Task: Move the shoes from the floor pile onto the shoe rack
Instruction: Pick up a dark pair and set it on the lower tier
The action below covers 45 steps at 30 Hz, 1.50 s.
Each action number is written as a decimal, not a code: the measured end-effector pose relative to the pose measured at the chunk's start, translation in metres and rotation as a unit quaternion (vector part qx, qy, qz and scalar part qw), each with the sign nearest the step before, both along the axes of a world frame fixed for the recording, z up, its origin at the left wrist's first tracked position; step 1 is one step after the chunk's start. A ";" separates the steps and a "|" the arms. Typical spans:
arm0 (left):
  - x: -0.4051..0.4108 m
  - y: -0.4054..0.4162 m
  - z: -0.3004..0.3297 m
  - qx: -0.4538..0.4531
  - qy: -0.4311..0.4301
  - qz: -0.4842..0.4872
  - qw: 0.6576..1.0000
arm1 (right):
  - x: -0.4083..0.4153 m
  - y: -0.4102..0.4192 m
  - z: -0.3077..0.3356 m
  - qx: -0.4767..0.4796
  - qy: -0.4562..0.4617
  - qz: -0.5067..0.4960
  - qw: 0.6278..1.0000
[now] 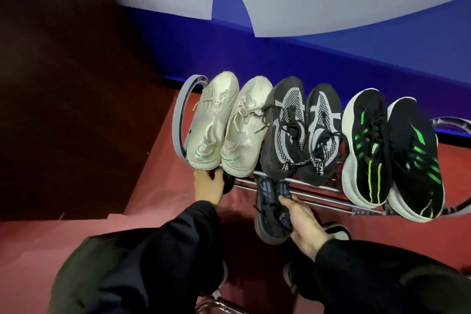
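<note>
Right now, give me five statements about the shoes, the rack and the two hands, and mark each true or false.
1. Six shoes sit on the top tier of the shoe rack. True.
2. The white pair is at the right end of the row. False: it is at the left end; the black and green pair is at the right end.
3. The right hand holds a dark shoe with blue markings. True.
4. The left hand rests on top of the black and grey pair. False: it reaches in below the heels of the white pair, onto something dark.
5. The dark shoe already stands among the top row. False: it is held in front of the rack's lower bars.
</note>
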<state>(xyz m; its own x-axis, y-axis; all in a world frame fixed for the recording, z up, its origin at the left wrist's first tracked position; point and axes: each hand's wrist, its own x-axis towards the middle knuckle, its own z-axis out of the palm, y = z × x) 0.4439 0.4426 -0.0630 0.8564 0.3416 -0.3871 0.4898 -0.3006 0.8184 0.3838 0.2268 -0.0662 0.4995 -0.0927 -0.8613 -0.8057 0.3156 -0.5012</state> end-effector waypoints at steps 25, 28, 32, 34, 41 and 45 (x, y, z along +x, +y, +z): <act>-0.023 0.007 -0.022 0.137 0.065 -0.077 0.985 | 0.062 0.053 -0.023 -0.182 -0.031 0.031 0.982; -0.028 -0.001 -0.017 0.136 0.062 0.034 0.988 | 0.073 0.060 -0.026 -0.180 0.000 0.070 0.981; -0.027 -0.002 -0.025 0.024 0.137 0.084 0.987 | 0.066 0.073 -0.037 -0.330 -0.111 0.148 0.926; -0.026 0.000 -0.027 0.015 0.123 0.090 0.988 | 0.065 0.076 -0.029 -0.368 -0.109 0.184 0.905; -0.029 -0.010 -0.008 -0.037 0.106 0.106 0.988 | 0.063 0.086 -0.036 -0.355 -0.086 0.173 0.915; -0.026 -0.009 -0.001 -0.012 0.120 0.057 0.991 | 0.059 0.082 -0.031 -0.270 -0.109 0.190 0.938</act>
<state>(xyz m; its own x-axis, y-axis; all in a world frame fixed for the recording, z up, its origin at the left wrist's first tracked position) 0.4181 0.4339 -0.0644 0.6953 0.4186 -0.5843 0.7007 -0.2139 0.6806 0.4432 0.3091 -0.0968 0.7439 -0.2649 -0.6135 -0.6680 -0.3212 -0.6713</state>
